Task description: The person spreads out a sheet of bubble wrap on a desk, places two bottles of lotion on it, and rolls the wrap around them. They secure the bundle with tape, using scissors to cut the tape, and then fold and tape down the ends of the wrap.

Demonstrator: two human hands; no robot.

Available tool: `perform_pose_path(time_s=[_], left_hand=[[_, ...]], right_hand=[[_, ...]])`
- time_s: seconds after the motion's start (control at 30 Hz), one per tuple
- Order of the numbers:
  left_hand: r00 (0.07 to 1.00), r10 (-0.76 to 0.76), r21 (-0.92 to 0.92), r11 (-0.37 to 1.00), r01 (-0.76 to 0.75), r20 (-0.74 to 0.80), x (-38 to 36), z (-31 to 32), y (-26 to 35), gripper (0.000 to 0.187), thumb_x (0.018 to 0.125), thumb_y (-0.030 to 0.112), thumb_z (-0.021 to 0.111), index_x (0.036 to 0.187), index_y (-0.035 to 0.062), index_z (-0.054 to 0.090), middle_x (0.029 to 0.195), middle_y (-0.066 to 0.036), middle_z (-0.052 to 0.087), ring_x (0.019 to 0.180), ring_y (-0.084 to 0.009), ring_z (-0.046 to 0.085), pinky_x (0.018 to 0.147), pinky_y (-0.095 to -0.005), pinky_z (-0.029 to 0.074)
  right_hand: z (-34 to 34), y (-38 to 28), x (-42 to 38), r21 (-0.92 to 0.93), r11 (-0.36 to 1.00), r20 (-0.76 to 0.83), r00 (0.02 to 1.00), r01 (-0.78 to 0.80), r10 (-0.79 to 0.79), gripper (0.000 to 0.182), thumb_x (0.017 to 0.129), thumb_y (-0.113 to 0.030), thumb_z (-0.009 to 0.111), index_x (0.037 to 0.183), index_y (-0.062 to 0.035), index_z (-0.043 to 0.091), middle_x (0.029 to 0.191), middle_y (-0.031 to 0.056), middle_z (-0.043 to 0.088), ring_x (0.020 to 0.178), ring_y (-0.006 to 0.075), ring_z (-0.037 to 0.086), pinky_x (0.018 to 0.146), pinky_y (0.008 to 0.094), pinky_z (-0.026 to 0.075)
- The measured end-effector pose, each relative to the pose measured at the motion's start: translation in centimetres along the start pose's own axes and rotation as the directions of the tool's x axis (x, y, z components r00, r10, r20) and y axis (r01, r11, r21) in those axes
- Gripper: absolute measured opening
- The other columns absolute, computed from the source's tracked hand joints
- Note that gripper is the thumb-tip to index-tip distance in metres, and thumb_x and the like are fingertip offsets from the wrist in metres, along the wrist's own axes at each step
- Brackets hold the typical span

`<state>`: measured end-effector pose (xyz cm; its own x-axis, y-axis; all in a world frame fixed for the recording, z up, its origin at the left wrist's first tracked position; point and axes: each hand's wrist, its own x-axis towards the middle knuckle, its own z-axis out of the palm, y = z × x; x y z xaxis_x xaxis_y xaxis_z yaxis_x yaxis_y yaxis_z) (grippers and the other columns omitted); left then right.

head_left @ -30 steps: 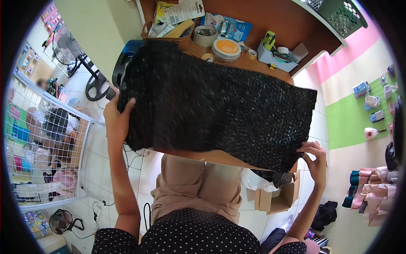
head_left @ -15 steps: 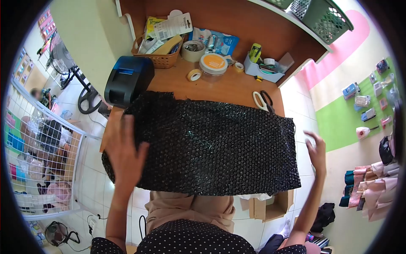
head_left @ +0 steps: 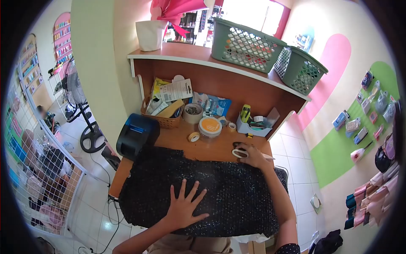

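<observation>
A sheet of black bubble wrap (head_left: 228, 199) covers the front of the wooden desk and hangs over its near edge. My left hand (head_left: 184, 209) lies flat on it with the fingers spread. Beyond the sheet's far right edge, my right hand (head_left: 253, 157) is closed over the middle of a pair of scissors (head_left: 240, 153). The white and dark handle loops stick out to the left of the fingers, and a bit of blade shows on the right.
A black label printer (head_left: 137, 135) stands at the desk's left. Behind are a wicker basket (head_left: 167, 122), tape rolls (head_left: 193, 112), a round tub (head_left: 210, 128) and a blue-grey organizer (head_left: 253, 128). Green baskets (head_left: 247, 46) sit on the upper shelf; a white grid rack (head_left: 55, 169) is at left.
My left hand has come down from the sheet's left side onto its middle. My right hand has moved from the right side to the scissors and taken hold. The view has tilted up.
</observation>
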<state>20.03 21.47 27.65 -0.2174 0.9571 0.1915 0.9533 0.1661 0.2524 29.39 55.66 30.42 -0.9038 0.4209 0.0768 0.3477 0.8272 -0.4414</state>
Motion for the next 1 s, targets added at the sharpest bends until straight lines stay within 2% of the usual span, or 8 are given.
perform_pose_path(time_s=[0.17, 0.3, 0.6, 0.7, 0.8, 0.87, 0.93, 1.0], left_hand=[[1.0, 0.023, -0.039, 0.999, -0.022, 0.011, 2.4, 1.2, 1.1, 0.076, 0.081, 0.066, 0.039, 0.138, 0.016, 0.033, 0.146, -0.016, 0.018, 0.132, -0.047, 0.009, 0.095, -0.072, 0.007], [0.999, -0.046, -0.076, 0.996, 0.046, 0.001, 3.8, 1.2, 1.2, 0.078, 0.082, 0.065, 0.038, 0.139, 0.0126, 0.032, 0.146, -0.019, 0.016, 0.132, -0.0479, 0.007, 0.097, -0.0701, 0.007], [0.939, -0.332, -0.022, 0.943, 0.332, -0.089, 1.4, -0.9, -5.4, 0.078, 0.08, 0.06, 0.049, 0.136, 0.0077, 0.035, 0.145, -0.021, 0.016, 0.133, -0.0463, 0.007, 0.1, -0.0661, 0.007], [0.938, -0.329, 0.008, 0.943, 0.331, -0.108, 1.7, -0.6, -5.4, 0.078, 0.08, 0.059, 0.05, 0.135, 0.0061, 0.036, 0.145, -0.022, 0.017, 0.133, -0.0464, 0.007, 0.1, -0.0658, 0.009], [0.933, -0.343, -0.003, 0.939, 0.345, -0.108, 2.0, -0.7, -5.2, 0.077, 0.08, 0.059, 0.049, 0.135, 0.0064, 0.036, 0.145, -0.021, 0.017, 0.133, -0.046, 0.008, 0.101, -0.0654, 0.008], [0.931, -0.347, -0.019, 0.938, 0.347, -0.112, 1.9, -0.8, -5.2, 0.077, 0.08, 0.059, 0.049, 0.135, 0.0069, 0.037, 0.145, -0.021, 0.018, 0.133, -0.0457, 0.008, 0.101, -0.0654, 0.008], [0.93, -0.35, -0.027, 0.937, 0.349, -0.113, 1.8, -1.0, -5.2, 0.076, 0.08, 0.059, 0.049, 0.135, 0.0074, 0.037, 0.144, -0.021, 0.019, 0.133, -0.0454, 0.009, 0.101, -0.0654, 0.008], [0.923, -0.361, -0.065, 0.932, 0.355, -0.132, 1.9, -1.0, -5.1, 0.076, 0.08, 0.06, 0.049, 0.135, 0.0086, 0.038, 0.144, -0.02, 0.021, 0.133, -0.0447, 0.011, 0.101, -0.0655, 0.008]], right_hand=[[1.0, -0.1, 1.3, -0.056, 0.993, -0.011, 0.995, 0.102, -0.102, 0.056, 0.068, -0.017, 0.068, 0.12, -0.0124, 0.05, 0.131, 0.0086, 0.043, 0.12, 0.0349, 0.039, 0.095, 0.0544, 0.033], [0.6, -7.5, -5.8, -0.093, 0.962, -0.342, 0.915, -0.257, 0.211, 0.063, 0.078, -0.04, 0.062, 0.132, -0.0167, 0.04, 0.142, 0.0175, 0.025, 0.13, 0.0444, 0.019, 0.097, 0.066, 0.02], [2.0, -9.1, -12.2, -0.301, 0.877, -0.176, 0.925, -0.376, 0.336, 0.072, 0.08, -0.053, 0.056, 0.136, -0.0128, 0.035, 0.143, 0.0231, 0.022, 0.133, 0.0434, 0.013, 0.097, 0.0684, 0.012], [-8.1, -15.7, -8.9, 0.181, 0.981, -0.444, 0.885, -0.064, 0.139, 0.055, 0.081, -0.018, 0.064, 0.128, -0.0016, 0.04, 0.131, 0.021, 0.042, 0.125, 0.0316, 0.037, 0.104, 0.0438, 0.027], [-18.9, -19.3, -2.2, -0.132, 0.92, -0.825, 0.474, 0.369, -0.308, 0.033, 0.081, -0.005, 0.057, 0.113, 0.0038, 0.053, 0.111, 0.0153, 0.058, 0.104, 0.0215, 0.056, 0.09, 0.0343, 0.044], [-27.1, -20.6, 4.9, -0.23, 0.822, -0.764, 0.427, 0.521, -0.484, 0.025, 0.083, -0.009, 0.053, 0.105, 0.0021, 0.059, 0.097, 0.0112, 0.064, 0.097, 0.0178, 0.058, 0.085, 0.0319, 0.045], [-33.2, -20.2, 12.2, -0.231, 0.877, -0.523, 0.707, 0.421, -0.477, 0.028, 0.081, -0.013, 0.056, 0.106, -0.0014, 0.061, 0.102, 0.0086, 0.063, 0.094, 0.0192, 0.059, 0.084, 0.0315, 0.045], [-35.2, -18.8, 17.7, -0.263, 0.955, -0.228, 0.952, 0.14, -0.202, 0.033, 0.078, -0.02, 0.059, 0.108, -0.0071, 0.062, 0.108, 0.0086, 0.06, 0.093, 0.0203, 0.059, 0.083, 0.032, 0.046]])
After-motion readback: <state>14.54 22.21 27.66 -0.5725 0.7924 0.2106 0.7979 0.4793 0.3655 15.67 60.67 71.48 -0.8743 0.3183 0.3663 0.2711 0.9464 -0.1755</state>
